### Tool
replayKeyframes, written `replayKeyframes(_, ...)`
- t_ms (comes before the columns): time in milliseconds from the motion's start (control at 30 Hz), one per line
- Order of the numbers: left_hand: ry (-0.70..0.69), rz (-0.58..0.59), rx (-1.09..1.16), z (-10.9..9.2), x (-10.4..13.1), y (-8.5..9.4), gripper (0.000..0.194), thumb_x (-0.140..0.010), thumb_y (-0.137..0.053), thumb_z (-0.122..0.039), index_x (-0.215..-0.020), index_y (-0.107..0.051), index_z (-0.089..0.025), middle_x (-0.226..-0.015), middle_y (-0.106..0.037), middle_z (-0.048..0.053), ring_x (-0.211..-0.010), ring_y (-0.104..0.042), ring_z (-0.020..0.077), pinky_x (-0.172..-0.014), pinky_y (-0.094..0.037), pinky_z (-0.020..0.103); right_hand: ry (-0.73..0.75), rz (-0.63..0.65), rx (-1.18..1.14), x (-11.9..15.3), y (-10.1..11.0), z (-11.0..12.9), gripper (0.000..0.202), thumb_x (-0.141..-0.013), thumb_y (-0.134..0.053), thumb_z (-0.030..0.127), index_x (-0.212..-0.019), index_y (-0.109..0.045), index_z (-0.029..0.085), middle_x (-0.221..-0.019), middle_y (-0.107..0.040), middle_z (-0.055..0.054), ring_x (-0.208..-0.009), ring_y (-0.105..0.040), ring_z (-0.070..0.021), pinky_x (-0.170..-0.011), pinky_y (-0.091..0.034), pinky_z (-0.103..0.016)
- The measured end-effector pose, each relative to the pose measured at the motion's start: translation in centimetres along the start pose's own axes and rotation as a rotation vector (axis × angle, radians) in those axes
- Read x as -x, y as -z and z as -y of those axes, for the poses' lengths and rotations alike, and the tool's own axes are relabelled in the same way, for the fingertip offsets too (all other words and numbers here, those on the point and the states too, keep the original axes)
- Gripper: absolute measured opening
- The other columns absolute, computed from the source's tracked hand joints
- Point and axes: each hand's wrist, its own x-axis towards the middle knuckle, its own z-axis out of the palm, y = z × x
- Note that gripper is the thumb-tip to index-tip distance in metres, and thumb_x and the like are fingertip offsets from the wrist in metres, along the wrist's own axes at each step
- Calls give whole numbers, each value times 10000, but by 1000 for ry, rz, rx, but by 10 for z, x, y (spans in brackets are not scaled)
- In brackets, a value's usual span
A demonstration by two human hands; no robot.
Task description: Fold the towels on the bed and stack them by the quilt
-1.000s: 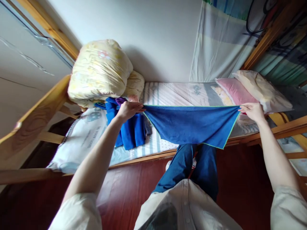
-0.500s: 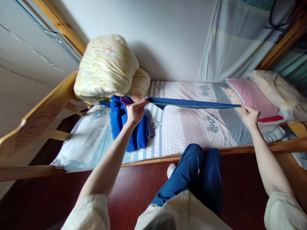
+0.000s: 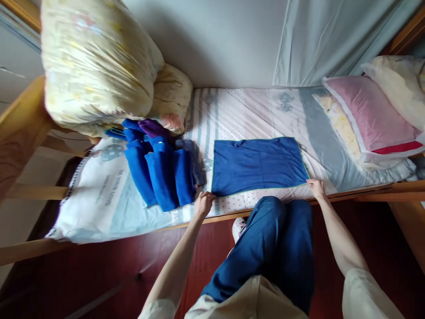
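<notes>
A blue towel with a thin green edge lies spread out on the bed, with a few wrinkles in it. My left hand pinches its near left corner. At the near right corner, my right hand grips the towel between thumb and fingers. Left of the towel, several rolled or folded blue cloths lie side by side. A grey-blue folded cloth rests against them, and a purple cloth sits behind.
A large pale yellow bundle stands at the bed's back left, a smaller pillow beside it. Pink pillow and wrapped bedding occupy the right end. A wooden bed rail runs along the front; a curtain hangs behind.
The towel, stretched taut in the air between my hands before, now lies flat on the bed. Both hands have come down and nearer to me, still on its corners. The view has shifted closer.
</notes>
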Motion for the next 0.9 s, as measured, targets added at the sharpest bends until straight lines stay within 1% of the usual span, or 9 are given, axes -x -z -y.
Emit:
replayKeyframes(133,37,-10,-82,14,5,-12,280,-920,-577,-239,-840,-845,-246,-973,-765,101,-989,-634,283,-780,-538,332,-72,3,15,16,-12,-21,209,-690,-602,79,-628,-757,205,-846,-825,-59,-858,-788,-262,-979,-617,-417)
replayKeyframes(233,-1,-46,-130,25,9,-15,333,-946,-533,-254,-897,-863,-244,-880,-728,114,-945,-617,280,-760,-513,338,-88,7,66,26,-11,-31,217,-718,-608,75,-653,-768,206,-874,-829,-56,-890,-786,-262,-1011,-604,-412)
replayKeyframes(367,-33,-75,-153,35,18,-17,381,-953,-484,-232,-956,-865,-244,-848,-705,119,-920,-614,281,-759,-501,357,-81,97,183,35,-7,-33,255,-797,-591,81,-763,-813,202,-1015,-837,-55,-1008,-784,-246,-1067,-578,-373)
replayKeyframes(467,-44,-50,-174,37,25,-20,399,-947,-464,-198,-955,-861,-240,-855,-706,120,-919,-629,281,-765,-494,363,-73,169,302,40,-3,-26,292,-866,-573,87,-902,-843,194,-1119,-827,-58,-1106,-766,-235,-1074,-564,-336)
replayKeyframes(600,-68,13,-210,38,29,-21,347,-929,-502,-219,-904,-848,-229,-899,-747,126,-953,-645,305,-802,-506,389,-130,263,539,40,3,-7,305,-923,-593,122,-1081,-843,193,-1207,-802,-97,-1150,-750,-258,-1030,-561,-327)
replayKeyframes(700,-92,26,-208,32,20,-19,304,-942,-549,-345,-915,-833,-236,-993,-779,123,-1030,-656,336,-884,-531,442,-173,350,732,31,5,17,332,-914,-585,88,-1129,-829,153,-1183,-788,-175,-1147,-740,-306,-1021,-547,-374)
replayKeyframes(800,-177,-93,-117,9,1,-23,381,-980,-537,-462,-1142,-797,-237,-1252,-748,138,-1185,-636,353,-1017,-520,505,-137,327,813,15,-6,50,349,-902,-562,54,-1159,-796,86,-1175,-759,-248,-1233,-684,-345,-1073,-508,-430)
replayKeyframes(833,-210,-149,-68,-3,-6,-27,424,-997,-515,-470,-1245,-761,-229,-1354,-708,146,-1253,-615,352,-1065,-503,515,-98,289,781,9,-15,62,368,-913,-552,60,-1209,-770,77,-1214,-742,-252,-1261,-665,-344,-1086,-504,-437)
replayKeyframes(900,-264,-232,38,-29,-20,-43,490,-1026,-464,-446,-1392,-676,-199,-1504,-613,162,-1387,-548,339,-1151,-457,517,33,213,614,-1,-40,86,437,-964,-504,101,-1361,-683,78,-1347,-689,-238,-1301,-642,-322,-1116,-509,-439)
